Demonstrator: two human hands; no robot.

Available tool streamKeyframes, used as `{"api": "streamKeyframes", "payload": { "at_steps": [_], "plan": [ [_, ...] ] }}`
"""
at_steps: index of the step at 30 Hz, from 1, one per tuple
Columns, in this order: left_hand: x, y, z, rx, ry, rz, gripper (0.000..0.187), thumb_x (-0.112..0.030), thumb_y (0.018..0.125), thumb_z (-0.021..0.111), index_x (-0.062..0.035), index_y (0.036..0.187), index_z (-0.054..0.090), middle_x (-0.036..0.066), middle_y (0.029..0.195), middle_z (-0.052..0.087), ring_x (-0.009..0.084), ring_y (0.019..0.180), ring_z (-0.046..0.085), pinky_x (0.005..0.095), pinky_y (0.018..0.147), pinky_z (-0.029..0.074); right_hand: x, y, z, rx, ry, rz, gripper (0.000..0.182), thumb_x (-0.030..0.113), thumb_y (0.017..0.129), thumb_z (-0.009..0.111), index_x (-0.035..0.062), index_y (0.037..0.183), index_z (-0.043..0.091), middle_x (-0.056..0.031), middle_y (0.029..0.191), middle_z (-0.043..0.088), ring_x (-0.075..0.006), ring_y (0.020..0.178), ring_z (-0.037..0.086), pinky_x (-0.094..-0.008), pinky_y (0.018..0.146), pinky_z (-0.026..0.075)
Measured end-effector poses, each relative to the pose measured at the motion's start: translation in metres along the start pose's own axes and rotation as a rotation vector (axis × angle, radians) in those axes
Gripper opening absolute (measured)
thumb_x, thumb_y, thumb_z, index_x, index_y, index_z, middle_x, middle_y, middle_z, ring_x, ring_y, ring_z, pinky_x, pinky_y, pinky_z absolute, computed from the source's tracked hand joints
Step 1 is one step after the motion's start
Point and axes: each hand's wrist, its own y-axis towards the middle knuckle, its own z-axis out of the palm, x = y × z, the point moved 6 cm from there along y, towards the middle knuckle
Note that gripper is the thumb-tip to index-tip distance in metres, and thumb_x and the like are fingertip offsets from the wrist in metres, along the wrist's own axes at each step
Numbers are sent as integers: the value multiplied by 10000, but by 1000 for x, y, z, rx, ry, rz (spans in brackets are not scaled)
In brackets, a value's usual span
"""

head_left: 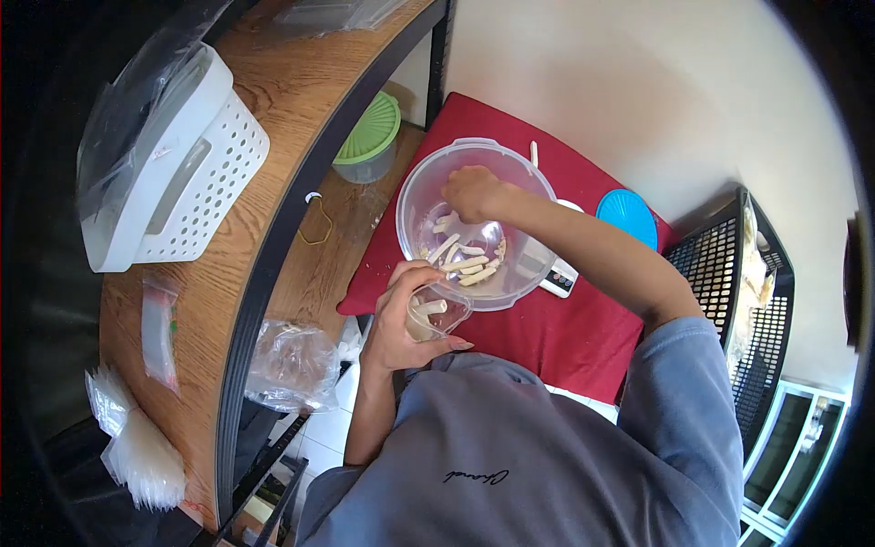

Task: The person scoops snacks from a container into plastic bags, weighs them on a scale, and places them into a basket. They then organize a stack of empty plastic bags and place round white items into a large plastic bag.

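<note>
Tub, large, round and see-through, is being carried by a surface that is being covered by red cloth. On the tub's floor, loose pale sticks are being contained, most of them being spread over the nearer half. Inside the tub, over its farther half, the right grip is being held with the fingers curled inward like a loose fist; whether anything is being grasped there cannot be told, as the fingertips are being hidden. The tub's right rim is being crossed by the right forearm.

At the tub's near left edge, a small clear cup is being clasped by the left grip, its fingers and thumb being closed around the sides. More of the sticks are being held in that cup. Whether the tub is being touched by this grip cannot be told.

Just beyond the tub's far right rim, a single stick is being borne by the cloth. To the tub's right, a white device with buttons is being partly hidden by the forearm; farther right, a blue lid is being shown. Well left of the tub, a white perforated basket is being supported by a wooden shelf.
</note>
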Motion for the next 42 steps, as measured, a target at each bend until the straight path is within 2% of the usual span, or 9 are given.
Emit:
{"api": "streamKeyframes", "payload": {
  "at_steps": [10,16,18,20,27,32,35,37,42],
  "plan": [
    [-4,0,2,0,29,-72,851,-343,504,945,-1,1174,548,180,1118,569,324,1057,577,391,890,487,29,14,38,175,47,-237,170,122,763,645,76,904,728,-144,922,702,-347,907,666,-443,816,519],
    [11,-10,-5,-36,-254,-72,893,-356,590,925,-34,1274,449,146,1166,533,243,1071,563,363,923,445,13,16,33,148,238,-390,183,198,731,700,44,829,683,-138,788,679,-333,760,639,-441,691,481],
    [8,-11,-16,-119,-334,-168,927,-335,600,926,-39,1308,406,132,1193,520,223,1081,554,365,939,441,1,17,37,151,332,-423,192,202,733,707,34,817,669,-127,749,662,-319,717,624,-431,665,470],
    [-11,-2,-22,-199,-456,-242,864,-180,590,932,-13,1283,445,93,1134,530,170,1041,560,300,904,471,-5,6,32,157,427,-450,204,207,735,713,25,805,655,-116,711,646,-305,675,608,-420,640,459],
    [-4,14,-40,-183,-134,-346,870,-138,602,919,-33,1321,440,66,1066,517,165,1020,538,311,903,481,-21,-81,-77,-20,650,-346,196,179,801,698,7,759,613,-95,639,608,-192,600,579,-341,571,430],
    [-34,48,-34,-91,348,-137,911,-242,571,914,-6,1315,445,158,1153,542,303,1029,543,401,905,453,-29,-145,-145,-190,707,-189,196,135,818,683,-5,727,582,-99,607,595,-172,564,569,-338,552,430],
    [-47,65,-20,-76,418,-64,927,-259,557,908,-3,1315,440,179,1164,536,349,1056,515,433,909,433,-16,-164,-168,-318,523,-149,156,104,807,678,-3,732,594,-119,602,601,-210,561,604,-367,550,446],
    [-53,73,-11,-70,428,-49,927,-257,556,907,-4,1315,439,181,1161,538,357,1070,507,439,921,425,5,-179,-183,-641,222,-227,128,102,784,691,2,741,624,-142,634,630,-264,613,649,-394,569,483],
    [-55,81,-5,-109,407,-32,904,-229,562,901,-5,1307,441,181,1164,541,370,1119,490,451,954,407,46,-204,-195,-666,-61,-55,119,108,764,697,5,792,645,-155,719,652,-320,692,659,-402,621,521]
  ]
}}
